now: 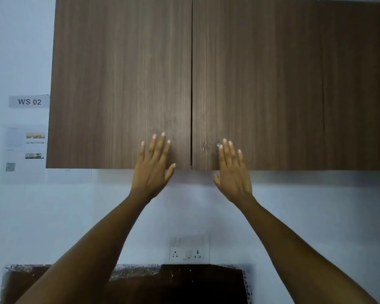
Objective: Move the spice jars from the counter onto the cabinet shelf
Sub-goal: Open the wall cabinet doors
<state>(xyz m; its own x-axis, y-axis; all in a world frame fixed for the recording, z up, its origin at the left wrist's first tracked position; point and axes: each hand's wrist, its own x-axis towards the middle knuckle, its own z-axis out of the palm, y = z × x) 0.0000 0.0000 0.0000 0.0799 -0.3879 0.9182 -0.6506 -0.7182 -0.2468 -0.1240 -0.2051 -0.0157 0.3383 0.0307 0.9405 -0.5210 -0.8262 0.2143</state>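
- left hand [153, 170], fingers straight and spread, lies flat on the shut left cabinet door [119, 73], right hand [233, 172] likewise on the right door [283, 73], flanking the centre seam [191, 84].
- both palms overlap the doors' bottom edge; bare wall [193, 207] below.
- shelf hidden behind the doors.

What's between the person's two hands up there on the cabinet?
In the head view, only the dark door seam runs between the left hand and the right hand.
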